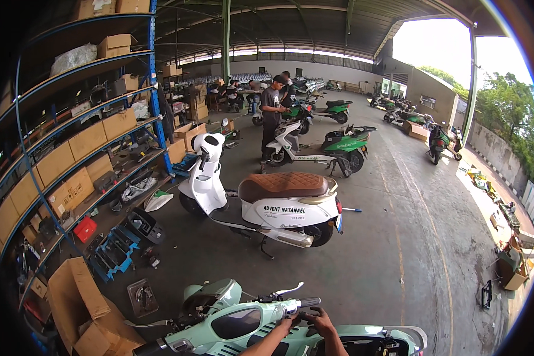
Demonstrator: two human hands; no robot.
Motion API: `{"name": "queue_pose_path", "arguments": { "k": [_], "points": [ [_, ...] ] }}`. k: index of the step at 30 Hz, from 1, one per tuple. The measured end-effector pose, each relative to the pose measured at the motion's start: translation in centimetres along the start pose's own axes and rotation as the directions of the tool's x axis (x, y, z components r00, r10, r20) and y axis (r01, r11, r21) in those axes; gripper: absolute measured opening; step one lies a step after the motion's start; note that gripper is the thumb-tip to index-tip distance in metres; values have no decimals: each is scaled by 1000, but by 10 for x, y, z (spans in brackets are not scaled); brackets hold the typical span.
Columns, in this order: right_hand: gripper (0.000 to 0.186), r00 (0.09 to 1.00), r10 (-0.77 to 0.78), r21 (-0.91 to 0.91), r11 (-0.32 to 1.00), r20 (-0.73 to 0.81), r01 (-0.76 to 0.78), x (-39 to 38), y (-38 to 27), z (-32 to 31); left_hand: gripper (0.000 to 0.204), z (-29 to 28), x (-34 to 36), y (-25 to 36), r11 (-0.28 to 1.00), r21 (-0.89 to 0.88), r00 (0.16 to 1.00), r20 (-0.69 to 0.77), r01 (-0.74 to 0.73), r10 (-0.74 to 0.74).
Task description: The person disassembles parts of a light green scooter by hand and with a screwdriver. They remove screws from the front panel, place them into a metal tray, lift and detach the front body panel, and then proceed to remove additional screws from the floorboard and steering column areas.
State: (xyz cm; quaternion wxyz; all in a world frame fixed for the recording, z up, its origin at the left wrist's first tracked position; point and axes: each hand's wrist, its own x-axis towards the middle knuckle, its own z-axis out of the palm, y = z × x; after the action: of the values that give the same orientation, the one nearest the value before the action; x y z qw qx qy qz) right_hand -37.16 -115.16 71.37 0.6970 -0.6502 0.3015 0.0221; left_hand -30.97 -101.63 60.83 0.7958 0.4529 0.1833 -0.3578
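At the lower edge stands a mint-green scooter (225, 328), its handlebar and front panel right below me. My left hand (287, 324) is closed at the inner end of the right handlebar grip (308, 302), by the switch housing; what its fingers hold, if anything, is too small to make out. Just to its right, my right hand (320, 322) has bent fingers that stand apart, close to the grip and the left hand. A silver brake lever (290, 289) sticks out beyond the grip. Behind my right forearm is the scooter's uncovered seat compartment (368, 346).
A white scooter with a brown quilted seat (291, 185) stands just ahead. Shelving with cardboard boxes (89, 143) lines the left. An open carton (80, 296), a parts tray (142, 296) and blue crates (114, 252) lie on the floor. Farther off, a person (272, 113) stands by a white-and-green scooter (344, 142).
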Motion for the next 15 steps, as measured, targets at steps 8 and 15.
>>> {"name": "queue_pose_path", "arguments": {
  "k": [8,15],
  "points": [
    [44,995,103,-74,992,-6,-103,2,-4,4,26,-19,21,-8,985,-163,993,91,-58,74],
    [47,973,215,-223,948,-84,-229,16,-12,-3,26,-3,22,-3,995,-94,996,78,-36,44]
  ]
}}
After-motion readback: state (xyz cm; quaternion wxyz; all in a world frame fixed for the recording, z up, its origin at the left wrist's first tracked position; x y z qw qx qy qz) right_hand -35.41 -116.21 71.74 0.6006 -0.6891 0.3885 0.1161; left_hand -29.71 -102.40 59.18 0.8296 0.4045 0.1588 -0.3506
